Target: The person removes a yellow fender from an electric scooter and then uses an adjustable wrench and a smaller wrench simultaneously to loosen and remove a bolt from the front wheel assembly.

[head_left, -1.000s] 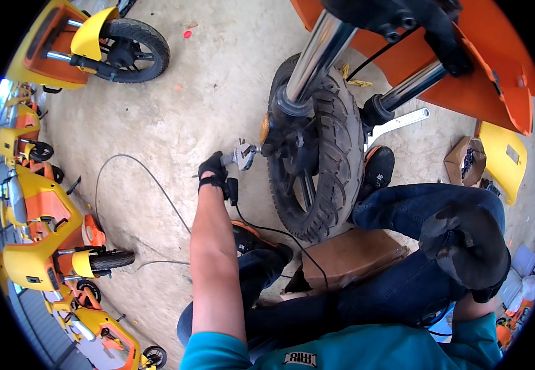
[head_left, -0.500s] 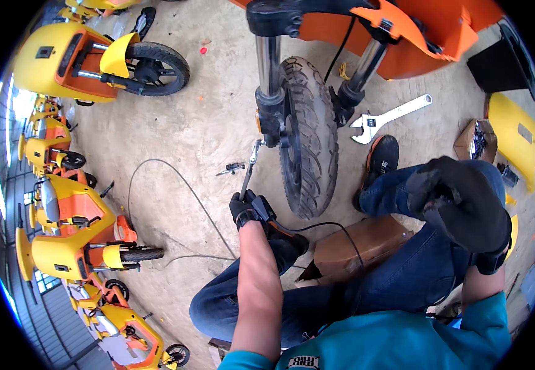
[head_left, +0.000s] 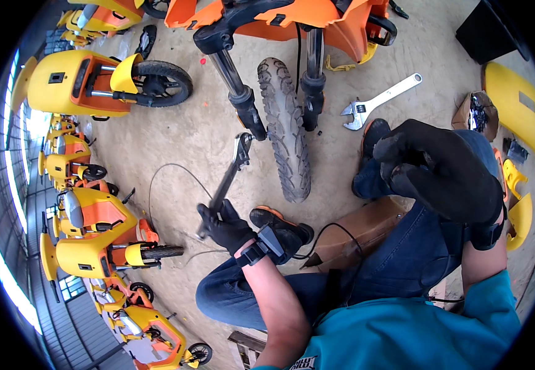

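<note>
My left hand [head_left: 227, 228], in a black glove, is closed around the handle of a dark-handled wrench [head_left: 223, 188]. Its silver head reaches up to the lower end of the left fork leg [head_left: 253, 117], beside the front wheel [head_left: 285, 132]; whether it grips the axle nut cannot be made out. The wheel has a knobbly, dusty tyre and hangs between two fork legs under orange bodywork [head_left: 341, 37]. Over my right knee, my right hand [head_left: 443, 169], also black-gloved, has its fingers curled in; anything inside them is hidden.
A large silver adjustable wrench [head_left: 381, 102] lies on the floor right of the wheel. Beneath my legs is a brown cardboard box [head_left: 357, 234]. Yellow panels [head_left: 517, 111], a small parts box [head_left: 478, 117] and a black bin [head_left: 489, 31] stand right. Yellow scooters [head_left: 82, 83] line the left; a thin cable [head_left: 156, 179] curves nearby.
The view has shifted, and the fork and wheel now sit further left and turned. My left hand and its wrench have swung left, the wrench leaning more. My right hand stays curled over the knee.
</note>
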### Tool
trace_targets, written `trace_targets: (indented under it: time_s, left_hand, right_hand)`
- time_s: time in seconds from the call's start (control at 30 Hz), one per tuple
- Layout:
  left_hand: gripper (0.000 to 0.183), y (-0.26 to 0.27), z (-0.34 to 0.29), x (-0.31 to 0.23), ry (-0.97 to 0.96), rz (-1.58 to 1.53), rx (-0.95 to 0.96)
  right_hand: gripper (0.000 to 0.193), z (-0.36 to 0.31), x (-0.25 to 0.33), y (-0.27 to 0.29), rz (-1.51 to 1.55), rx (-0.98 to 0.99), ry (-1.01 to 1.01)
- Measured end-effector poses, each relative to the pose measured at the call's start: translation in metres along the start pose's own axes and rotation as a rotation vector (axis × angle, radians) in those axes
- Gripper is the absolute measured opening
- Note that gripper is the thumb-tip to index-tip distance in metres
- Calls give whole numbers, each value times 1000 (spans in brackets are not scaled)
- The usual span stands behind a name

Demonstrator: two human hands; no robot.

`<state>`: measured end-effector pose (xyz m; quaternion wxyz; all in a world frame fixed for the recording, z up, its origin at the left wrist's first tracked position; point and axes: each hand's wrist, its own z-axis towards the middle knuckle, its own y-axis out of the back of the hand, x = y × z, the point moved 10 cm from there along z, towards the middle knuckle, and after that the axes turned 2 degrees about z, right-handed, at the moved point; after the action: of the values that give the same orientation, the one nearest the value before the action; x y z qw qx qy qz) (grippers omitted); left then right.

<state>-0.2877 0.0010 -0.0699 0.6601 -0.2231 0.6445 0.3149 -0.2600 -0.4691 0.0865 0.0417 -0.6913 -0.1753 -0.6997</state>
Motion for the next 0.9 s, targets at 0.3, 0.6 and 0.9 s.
trace_targets:
  time_s: [0.3,0.6,0.9]
  left_hand:
    - [28,-177,68,-162,-723,583,434]
    - [23,-291,186,-52,69,84,755]
    - [29,-321,275,91,-450,638,1147]
  right_hand:
    - [21,-6,-3,8,35,-24,23]
    - [26,2,-19,13,-50,-70,-121]
    - [33,39,-9,-5,-290,-16,-165]
